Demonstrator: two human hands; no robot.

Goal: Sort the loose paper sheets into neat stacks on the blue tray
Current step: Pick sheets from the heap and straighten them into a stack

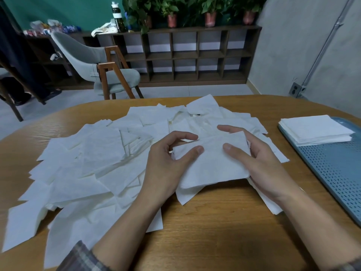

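Both my hands hold a small bundle of white paper sheets [212, 163] just above the wooden table [214, 222]. My left hand [166, 165] grips its left edge, thumb on top. My right hand [259, 159] grips the right edge, thumb on top and fingers curled behind. A wide, messy spread of loose white sheets [88, 163] covers the table to the left and behind the bundle. At the right lies the blue perforated tray [336, 173], with one neat stack of white sheets [314, 130] at its far end.
A grey chair with wooden legs [105, 71] stands beyond the table's far edge. Behind it, a low dark shelf unit [195, 55] carries potted plants and a bottle. A grey wall with a socket runs along the right.
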